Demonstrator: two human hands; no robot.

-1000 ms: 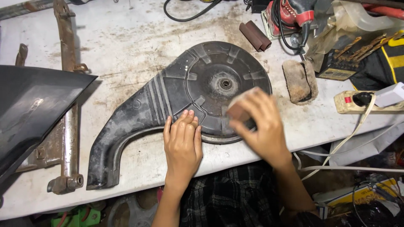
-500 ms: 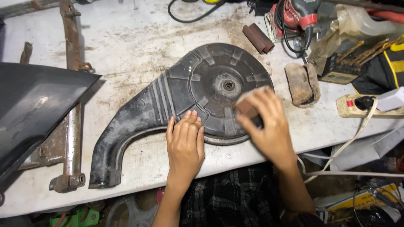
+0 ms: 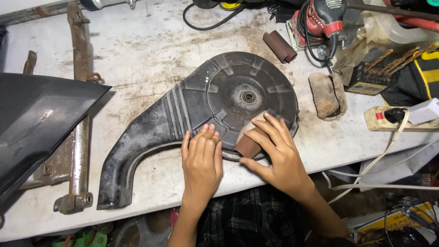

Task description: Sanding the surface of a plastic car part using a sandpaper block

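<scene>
A black plastic engine cover (image 3: 215,100), round at one end with a long curved tail, lies flat on the white workbench (image 3: 151,50). My left hand (image 3: 201,160) rests palm down on the cover's near edge, fingers together, pinning it. My right hand (image 3: 276,153) presses a folded piece of brown sandpaper (image 3: 250,142) against the near rim of the round part. The sandpaper sits under my fingers, partly hidden by them.
A black panel (image 3: 36,119) and a rusty metal bracket (image 3: 77,137) lie at the left. At the back right are a sandpaper roll (image 3: 280,46), a red power tool (image 3: 320,20), a worn brush pad (image 3: 328,95), a drill bit case (image 3: 379,68) and a power strip (image 3: 398,120).
My right hand has slid the sandpaper from the cover's right side down toward its near rim. The left hand stays put on the cover.
</scene>
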